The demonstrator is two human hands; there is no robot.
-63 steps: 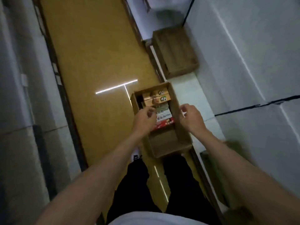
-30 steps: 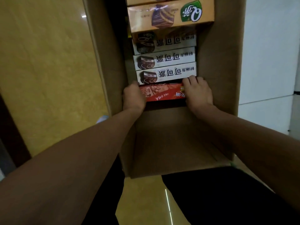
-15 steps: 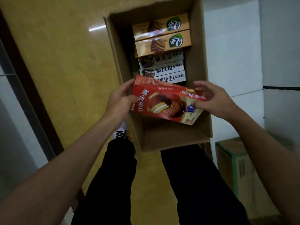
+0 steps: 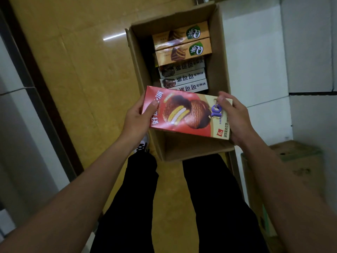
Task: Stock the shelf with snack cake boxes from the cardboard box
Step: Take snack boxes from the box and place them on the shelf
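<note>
Holding red snack cake box (image 4: pixel 184 114) over cardboard box (image 4: pixel 217 57), both hands (image 4: pixel 135 119) gripping, second carton (image 4: pixel 295 161) rightward

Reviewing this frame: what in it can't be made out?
- Head view: the shelf to be stocked is not identifiable.
- Nearest white box in the cardboard box: mostly hidden by the red box held by the left hand and right hand.
- Carton floor under the boxes: hidden.
- Green-edged carton: blurred.

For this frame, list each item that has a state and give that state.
red snack cake box: lifted above the carton, held at both ends, face up
left hand: gripping its left end
right hand: gripping its right end
cardboard box: open, on the floor, partly emptied
orange boxes: inside, on edge
white boxes: inside, on edge
</note>
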